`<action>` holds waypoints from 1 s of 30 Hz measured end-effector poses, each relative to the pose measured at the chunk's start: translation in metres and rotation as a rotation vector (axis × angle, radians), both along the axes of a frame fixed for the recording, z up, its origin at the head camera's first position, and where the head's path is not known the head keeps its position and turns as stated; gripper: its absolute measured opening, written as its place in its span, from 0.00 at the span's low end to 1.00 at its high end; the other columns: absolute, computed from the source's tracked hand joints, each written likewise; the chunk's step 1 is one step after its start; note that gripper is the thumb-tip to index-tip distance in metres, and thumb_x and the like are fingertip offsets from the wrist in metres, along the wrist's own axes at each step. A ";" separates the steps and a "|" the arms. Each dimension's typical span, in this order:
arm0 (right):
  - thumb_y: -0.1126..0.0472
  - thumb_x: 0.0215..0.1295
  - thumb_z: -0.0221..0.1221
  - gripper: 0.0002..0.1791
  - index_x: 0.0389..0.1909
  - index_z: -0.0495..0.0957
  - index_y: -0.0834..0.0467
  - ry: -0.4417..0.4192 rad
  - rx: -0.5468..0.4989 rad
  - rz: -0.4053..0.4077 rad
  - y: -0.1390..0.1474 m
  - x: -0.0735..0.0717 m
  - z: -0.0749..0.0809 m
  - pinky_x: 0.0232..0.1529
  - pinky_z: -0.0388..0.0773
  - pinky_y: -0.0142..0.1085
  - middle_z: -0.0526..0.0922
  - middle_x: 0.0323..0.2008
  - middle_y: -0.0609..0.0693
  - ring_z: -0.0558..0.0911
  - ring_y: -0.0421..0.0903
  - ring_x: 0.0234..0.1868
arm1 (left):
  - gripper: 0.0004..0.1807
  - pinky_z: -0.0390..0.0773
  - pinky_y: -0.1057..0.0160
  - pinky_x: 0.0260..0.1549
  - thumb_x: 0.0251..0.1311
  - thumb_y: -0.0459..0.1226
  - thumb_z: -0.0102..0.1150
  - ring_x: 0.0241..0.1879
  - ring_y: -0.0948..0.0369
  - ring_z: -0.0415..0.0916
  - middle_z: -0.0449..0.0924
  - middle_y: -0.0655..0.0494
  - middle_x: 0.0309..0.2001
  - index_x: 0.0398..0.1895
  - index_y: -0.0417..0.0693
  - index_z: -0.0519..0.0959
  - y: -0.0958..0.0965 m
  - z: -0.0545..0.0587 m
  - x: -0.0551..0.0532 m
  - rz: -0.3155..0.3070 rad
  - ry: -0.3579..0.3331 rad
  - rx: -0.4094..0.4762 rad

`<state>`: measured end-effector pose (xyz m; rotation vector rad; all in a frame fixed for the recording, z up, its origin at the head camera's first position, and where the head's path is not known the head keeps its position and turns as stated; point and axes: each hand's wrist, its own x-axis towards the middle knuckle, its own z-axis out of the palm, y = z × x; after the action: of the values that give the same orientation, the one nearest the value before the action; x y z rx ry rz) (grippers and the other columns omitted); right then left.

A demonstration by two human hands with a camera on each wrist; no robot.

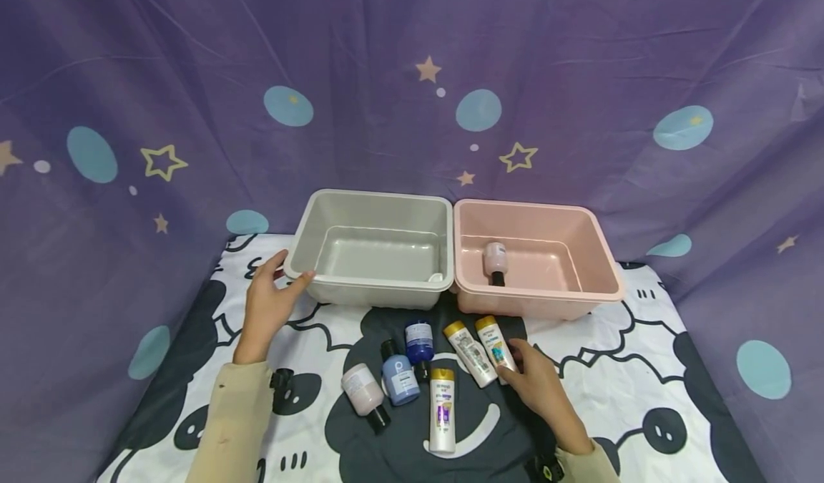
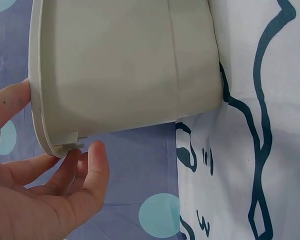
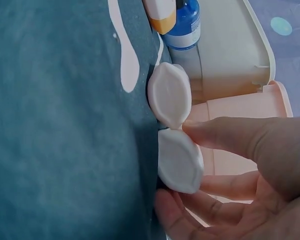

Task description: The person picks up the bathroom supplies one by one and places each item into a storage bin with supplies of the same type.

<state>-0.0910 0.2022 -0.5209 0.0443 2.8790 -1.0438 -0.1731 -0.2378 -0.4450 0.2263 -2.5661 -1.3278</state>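
Observation:
At its front left corner, the grey plastic bin [image 1: 367, 293] is gripped by my left hand [image 1: 270, 304]. In the left wrist view the thumb lies on the rim and the other fingers curl beneath it. My right hand [image 1: 534, 383] pinches a small white bottle with a yellow cap [image 1: 494, 341] between thumb and fingers. Its white base [image 3: 180, 160] faces the right wrist camera. Right beside it lies a similar white bottle [image 1: 471, 354]. A third yellow-capped bottle [image 1: 442, 411] lies nearer the front.
Left of these lie a dark blue bottle [image 1: 420, 343], a light blue bottle [image 1: 400, 377] and a pale pink bottle [image 1: 363, 388] with black caps. The pink bin [image 1: 541, 298] adjoins the grey one, holding another black-capped bottle [image 1: 495, 258]. A purple curtain [image 1: 386, 54] hangs behind.

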 end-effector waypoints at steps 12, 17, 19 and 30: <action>0.64 0.57 0.70 0.26 0.55 0.77 0.68 0.019 -0.063 -0.029 0.000 0.001 -0.004 0.35 0.79 0.42 0.84 0.37 0.54 0.82 0.46 0.34 | 0.43 0.70 0.42 0.58 0.64 0.51 0.66 0.65 0.42 0.64 0.64 0.37 0.69 0.76 0.40 0.61 0.002 -0.001 0.000 0.015 -0.011 0.027; 0.65 0.59 0.70 0.24 0.55 0.78 0.66 0.004 -0.190 -0.063 0.003 0.004 -0.003 0.39 0.81 0.42 0.86 0.40 0.56 0.85 0.50 0.40 | 0.43 0.72 0.43 0.56 0.64 0.50 0.66 0.65 0.42 0.64 0.64 0.38 0.69 0.76 0.41 0.60 0.001 -0.001 0.001 0.020 -0.016 0.034; 0.65 0.60 0.70 0.23 0.55 0.78 0.66 -0.015 -0.275 -0.090 0.004 0.004 -0.003 0.39 0.81 0.38 0.86 0.40 0.56 0.84 0.49 0.40 | 0.44 0.73 0.43 0.55 0.64 0.51 0.66 0.65 0.42 0.64 0.64 0.38 0.69 0.76 0.41 0.60 0.001 -0.002 0.002 0.020 -0.018 0.038; 0.66 0.62 0.69 0.23 0.57 0.76 0.68 -0.036 -0.590 -0.170 0.008 0.013 0.022 0.35 0.82 0.34 0.84 0.47 0.64 0.84 0.47 0.40 | 0.44 0.74 0.44 0.54 0.64 0.52 0.66 0.65 0.43 0.64 0.63 0.40 0.71 0.77 0.43 0.60 0.002 -0.003 0.002 0.027 -0.020 0.058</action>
<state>-0.0784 0.2101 -0.4989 0.2676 2.4489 -1.8513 -0.1712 -0.2354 -0.4476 0.2855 -2.5342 -1.3981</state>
